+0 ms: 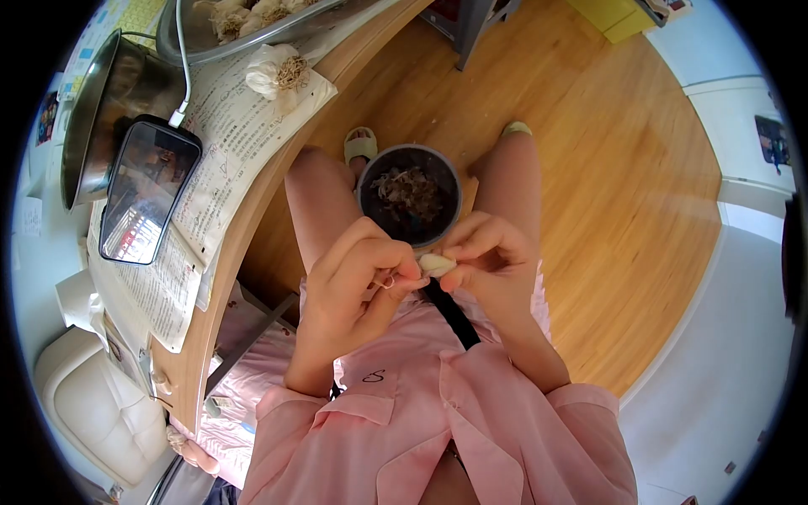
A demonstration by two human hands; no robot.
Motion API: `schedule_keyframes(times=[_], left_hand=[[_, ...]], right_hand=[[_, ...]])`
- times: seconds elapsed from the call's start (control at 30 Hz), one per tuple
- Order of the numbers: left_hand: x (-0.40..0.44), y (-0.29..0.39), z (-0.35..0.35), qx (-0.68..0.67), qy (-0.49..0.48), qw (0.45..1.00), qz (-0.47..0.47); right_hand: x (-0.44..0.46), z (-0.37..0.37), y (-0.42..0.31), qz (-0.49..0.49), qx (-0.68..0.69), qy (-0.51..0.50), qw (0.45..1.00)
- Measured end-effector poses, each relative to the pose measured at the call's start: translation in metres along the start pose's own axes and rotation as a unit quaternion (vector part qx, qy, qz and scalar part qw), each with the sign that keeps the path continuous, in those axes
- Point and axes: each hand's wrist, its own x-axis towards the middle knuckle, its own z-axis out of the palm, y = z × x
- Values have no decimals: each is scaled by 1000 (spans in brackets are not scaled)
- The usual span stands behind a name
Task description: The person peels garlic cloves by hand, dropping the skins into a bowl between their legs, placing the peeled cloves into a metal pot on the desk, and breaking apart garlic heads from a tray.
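Observation:
A pale garlic clove [436, 265] is pinched between my two hands, above my lap. My right hand [495, 261] grips its right end between thumb and forefinger. At the clove's left end, the fingertips of my left hand [353, 282] are pressed together, with a bit of thin skin seeming to stick out there. Just beyond my hands, between my knees, a dark round bin [459, 189] holds a heap of brownish garlic skins [408, 195]. A whole garlic bulb [271, 71] lies on printed paper at the desk edge, upper left.
On the desk [220, 286] to the left are a metal basin [175, 42] of garlic bulbs, a steel pot [80, 139] and a phone [151, 189] on a white cable. Printed sheets [223, 160] cover the desktop. A grey stool [465, 38] and yellow box [610, 18] stand on the wooden floor.

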Motion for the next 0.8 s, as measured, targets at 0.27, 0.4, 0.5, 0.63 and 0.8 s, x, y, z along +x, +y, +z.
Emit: schedule_keyframes(times=[0.27, 0.4, 0.5, 0.63, 0.8], left_hand=[[-2, -11, 1, -62, 13, 998, 4], [-2, -17, 3, -106, 20, 994, 11], [-3, -19, 4, -146, 20, 989, -3], [-5, -22, 6, -212, 39, 976, -36], [-4, -28, 6, -203, 48, 978, -26]], right_hand=[[2, 0, 1, 1, -29, -8, 1000], [1, 1, 2, 20, -1, 22, 1000], [1, 2, 0, 35, -1, 28, 999], [3, 8, -6, 59, 28, 50, 997], [3, 4, 0, 30, 27, 17, 999]])
